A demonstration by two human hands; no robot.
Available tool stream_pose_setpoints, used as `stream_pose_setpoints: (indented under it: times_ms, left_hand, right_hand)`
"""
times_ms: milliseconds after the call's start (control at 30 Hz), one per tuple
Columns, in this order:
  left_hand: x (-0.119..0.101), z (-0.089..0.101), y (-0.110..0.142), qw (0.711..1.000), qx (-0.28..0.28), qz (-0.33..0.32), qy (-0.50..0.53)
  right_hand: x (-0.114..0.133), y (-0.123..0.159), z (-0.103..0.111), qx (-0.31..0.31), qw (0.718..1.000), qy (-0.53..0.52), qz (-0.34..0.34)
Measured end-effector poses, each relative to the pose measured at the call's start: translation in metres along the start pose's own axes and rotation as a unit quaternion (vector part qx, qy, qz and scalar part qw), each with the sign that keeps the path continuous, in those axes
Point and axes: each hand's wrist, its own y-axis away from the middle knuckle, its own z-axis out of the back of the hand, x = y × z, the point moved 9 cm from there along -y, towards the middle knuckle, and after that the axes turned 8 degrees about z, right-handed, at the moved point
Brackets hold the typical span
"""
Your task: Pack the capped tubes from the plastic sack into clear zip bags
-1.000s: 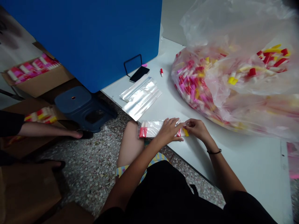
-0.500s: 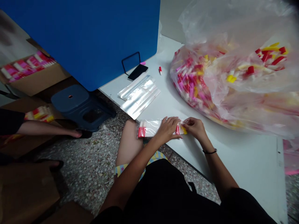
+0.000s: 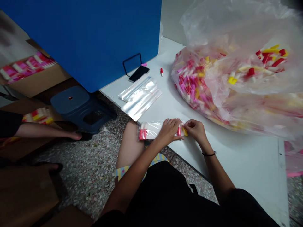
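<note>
A clear plastic bag (image 3: 152, 130) lies along the near edge of the white table, with white-and-red short sticks (image 3: 143, 134) at its left end. My left hand (image 3: 168, 130) spans the bag near its right part, fingers on the far side and thumb on the near side. At the bag's right end my right hand (image 3: 195, 129) is closed in a pinch, its fingertips at the plastic. Between the hands show a red piece (image 3: 179, 130) and a yellow piece (image 3: 185, 132); my fingers partly cover them.
A large translucent sack (image 3: 196, 94) of red, pink, yellow and white pieces fills the table's right. Flat clear bags (image 3: 142, 97), a phone (image 3: 139, 73) and one loose red-and-white piece (image 3: 161, 72) lie farther back. A blue board (image 3: 94, 37), a stool (image 3: 71, 99) and a person's leg (image 3: 47, 130) are left.
The whole view has shifted slightly left. My right hand has come a little closer to the left one; both hands stay at the bag.
</note>
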Motion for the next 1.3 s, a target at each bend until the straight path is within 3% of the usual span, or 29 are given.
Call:
stream_pose_setpoints:
  times_ms: [367, 500, 633, 700, 1000, 1300]
  left_hand:
    - [0.003, 0.005, -0.005, 1.0, 0.012, 0.012, 0.011]
    - [0.008, 0.009, -0.007, 0.999, 0.028, 0.031, 0.027]
    - [0.01, 0.009, -0.007, 0.997, 0.04, 0.029, 0.051]
    - [0.011, 0.009, -0.007, 0.997, 0.04, 0.027, 0.063]
    - [0.018, 0.009, -0.005, 0.995, 0.039, 0.03, 0.083]
    - [0.019, 0.006, -0.005, 0.996, 0.033, 0.027, 0.074]
  right_hand:
    - [0.002, 0.003, -0.007, 0.046, 0.998, 0.01, 0.051]
    - [0.015, 0.008, -0.011, 0.12, 0.984, 0.031, 0.125]
    - [0.026, 0.019, -0.012, 0.233, 0.95, 0.017, 0.209]
    - [0.026, 0.021, -0.01, 0.251, 0.942, 0.001, 0.222]
    - [0.02, 0.026, -0.006, 0.154, 0.956, 0.002, 0.25]
    - [0.026, 0.03, -0.008, 0.138, 0.948, 0.023, 0.284]
